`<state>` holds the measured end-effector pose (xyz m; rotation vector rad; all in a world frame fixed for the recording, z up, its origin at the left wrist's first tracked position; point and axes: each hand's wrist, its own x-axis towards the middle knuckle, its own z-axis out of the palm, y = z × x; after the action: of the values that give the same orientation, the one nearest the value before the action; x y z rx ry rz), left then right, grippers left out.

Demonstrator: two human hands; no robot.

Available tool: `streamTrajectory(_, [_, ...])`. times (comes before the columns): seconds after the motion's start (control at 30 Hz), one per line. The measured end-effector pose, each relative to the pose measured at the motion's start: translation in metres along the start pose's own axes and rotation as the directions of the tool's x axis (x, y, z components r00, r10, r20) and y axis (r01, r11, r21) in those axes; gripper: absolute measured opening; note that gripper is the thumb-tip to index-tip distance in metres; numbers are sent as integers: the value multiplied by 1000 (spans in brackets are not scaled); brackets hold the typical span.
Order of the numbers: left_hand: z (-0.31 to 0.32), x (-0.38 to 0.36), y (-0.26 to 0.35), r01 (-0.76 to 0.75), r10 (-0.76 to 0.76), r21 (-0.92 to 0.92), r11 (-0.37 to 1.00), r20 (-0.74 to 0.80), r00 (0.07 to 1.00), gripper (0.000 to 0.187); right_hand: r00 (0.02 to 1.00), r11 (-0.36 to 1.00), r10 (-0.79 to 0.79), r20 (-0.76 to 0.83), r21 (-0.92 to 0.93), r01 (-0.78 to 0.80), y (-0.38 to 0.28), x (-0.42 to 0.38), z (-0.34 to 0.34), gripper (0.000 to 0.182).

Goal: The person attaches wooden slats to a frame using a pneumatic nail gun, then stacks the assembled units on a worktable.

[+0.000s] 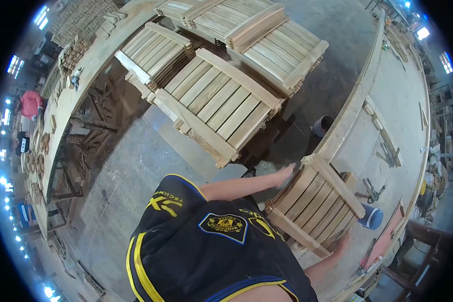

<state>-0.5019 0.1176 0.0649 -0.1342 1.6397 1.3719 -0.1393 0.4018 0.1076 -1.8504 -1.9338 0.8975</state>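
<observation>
A slatted wooden panel [314,201] lies at the edge of the workbench, tilted in view, with several slats between two rails. My left hand [285,175] reaches to its far left side, fingers stretched out close to the rail's corner. At the panel's lower right edge is my right hand [342,244], its fingers extended along the slat ends. Part of the right palm is hidden behind the panel. Just beyond the panel, a blue container [371,217] with a white band stands on the bench.
Stacks of similar slatted panels [216,100] stand ahead of me. The long workbench [397,116] on my right carries clamps [372,191], wood strips [382,128] and a reddish board [385,236]. A bucket [322,126] is on the floor. A person in pink [31,104] stands far left.
</observation>
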Motion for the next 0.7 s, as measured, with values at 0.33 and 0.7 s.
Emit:
streamTrajectory(0.33, [65,25,-11,563,16,-693,450,637,771,65,992,994,58,108,89,-68,-11,20,7,64])
streamTrajectory(0.7, [46,-16,-14,30,-30,35,999,-16,999,76,993,999,42,111,30,-45,-24,13,-2,64])
